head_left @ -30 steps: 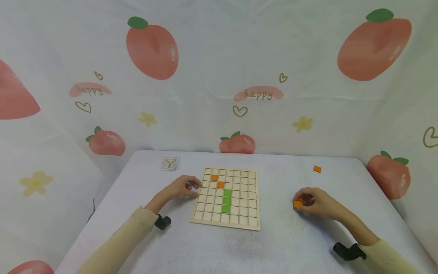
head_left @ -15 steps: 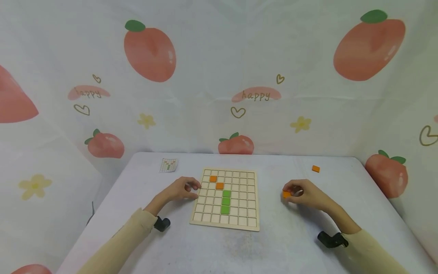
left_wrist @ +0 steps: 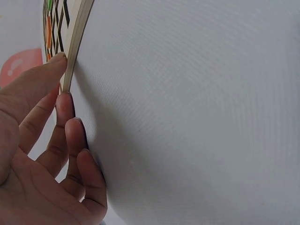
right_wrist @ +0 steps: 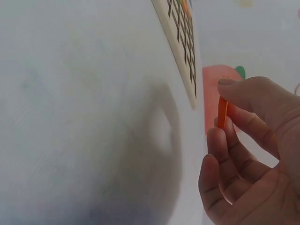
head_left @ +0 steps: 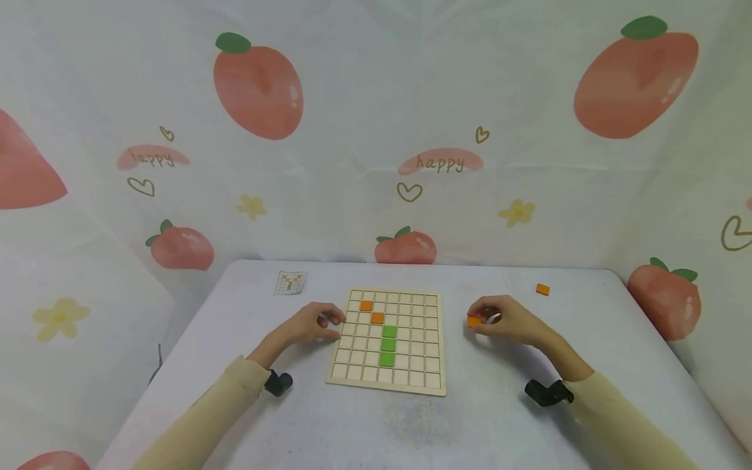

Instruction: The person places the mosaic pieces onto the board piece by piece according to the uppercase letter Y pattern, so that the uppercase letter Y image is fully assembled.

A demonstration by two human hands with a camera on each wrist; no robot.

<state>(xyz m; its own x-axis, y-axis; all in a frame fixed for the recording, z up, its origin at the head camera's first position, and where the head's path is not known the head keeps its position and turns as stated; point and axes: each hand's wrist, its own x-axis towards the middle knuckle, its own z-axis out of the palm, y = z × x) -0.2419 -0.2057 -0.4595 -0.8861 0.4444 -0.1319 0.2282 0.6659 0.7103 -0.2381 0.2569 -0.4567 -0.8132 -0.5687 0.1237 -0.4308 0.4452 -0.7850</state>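
A square wooden grid board [head_left: 422, 386] lies on the table. Set in its cells are two orange tiles [head_left: 366, 305] in a diagonal and a column of green tiles [head_left: 388, 345]. My left hand [head_left: 311, 323] is at the board's left edge, thumb and index finger spread along it; in the left wrist view the thumb tip [left_wrist: 58, 58] touches the rim. To the right of the board, my right hand [head_left: 508, 320] is raised off the table. It pinches an orange square tile [right_wrist: 223, 112] between thumb and fingers, and the tile stands on edge in the right wrist view.
Another orange tile [head_left: 543, 289] lies at the back right of the white table [head_left: 376, 431]. A small pattern card [head_left: 290, 282] with a printed grid sits at the back left. A fruit-print cloth [head_left: 352, 130] hangs behind the table.
My right hand has moved left and away from me, towards the board, carrying the orange tile. The left hand has stayed at the board's edge.
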